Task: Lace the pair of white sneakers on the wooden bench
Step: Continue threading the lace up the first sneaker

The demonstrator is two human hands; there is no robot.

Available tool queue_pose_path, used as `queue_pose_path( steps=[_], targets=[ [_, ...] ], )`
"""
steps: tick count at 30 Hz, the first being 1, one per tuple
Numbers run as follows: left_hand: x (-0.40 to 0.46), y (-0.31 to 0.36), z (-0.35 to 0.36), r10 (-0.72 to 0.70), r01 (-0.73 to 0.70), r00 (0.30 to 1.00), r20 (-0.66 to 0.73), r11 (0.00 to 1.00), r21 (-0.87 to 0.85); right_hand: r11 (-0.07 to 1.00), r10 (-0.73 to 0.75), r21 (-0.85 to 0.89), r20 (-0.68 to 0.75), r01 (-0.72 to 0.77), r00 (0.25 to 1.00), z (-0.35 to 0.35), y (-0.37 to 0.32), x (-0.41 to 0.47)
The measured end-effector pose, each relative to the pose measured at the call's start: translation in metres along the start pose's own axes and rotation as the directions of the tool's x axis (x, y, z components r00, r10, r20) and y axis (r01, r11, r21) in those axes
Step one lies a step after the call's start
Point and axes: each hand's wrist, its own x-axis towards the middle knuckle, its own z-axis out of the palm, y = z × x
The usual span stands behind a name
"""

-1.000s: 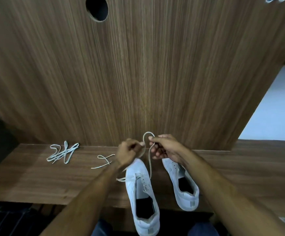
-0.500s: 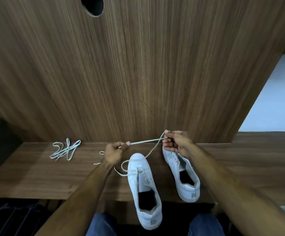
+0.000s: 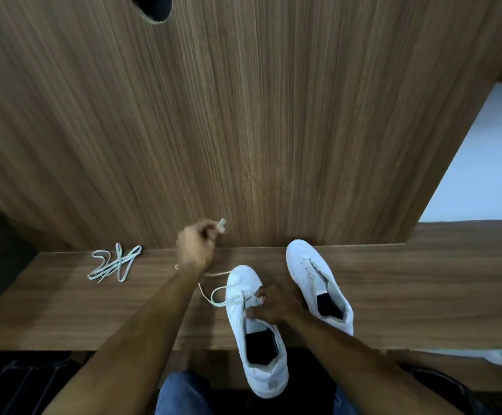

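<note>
The near sneaker [image 3: 255, 330] overhangs the bench [image 3: 64, 310] edge at 6 o'clock. The right hand [image 3: 273, 304] pinches at its eyelets; a hard tug could tip it off. The left hand [image 3: 195, 247], at 11 o'clock, pinches the lace [image 3: 213, 298] end, which might slip out. The far sneaker [image 3: 312, 274] sits unlaced at 1 o'clock. The spare lace [image 3: 112, 263] lies well apart at 10 o'clock. Nothing blocks either.

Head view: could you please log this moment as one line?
left hand: pinches lace end | right hand: grips near sneaker | far sneaker: unlaced

Wood-grain panel [image 3: 243, 115] with round hole [image 3: 153, 7]
</note>
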Motion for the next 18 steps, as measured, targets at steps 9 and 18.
queue_pose_path(
  steps=[9, 18],
  targets=[
    [-0.084, -0.057, 0.051, -0.156, -0.048, 0.824, 0.545, 0.939, 0.341, 0.990, 0.008, 0.144, -0.025, -0.004, 1.000, 0.017, 0.014, 0.010],
    [-0.084, -0.053, 0.058, -0.281, 0.046, 0.838, 0.469, 0.891, 0.451, 0.971, 0.054, 0.232, -0.001, -0.052, 0.999, 0.017, 0.029, 0.026]
  ],
)
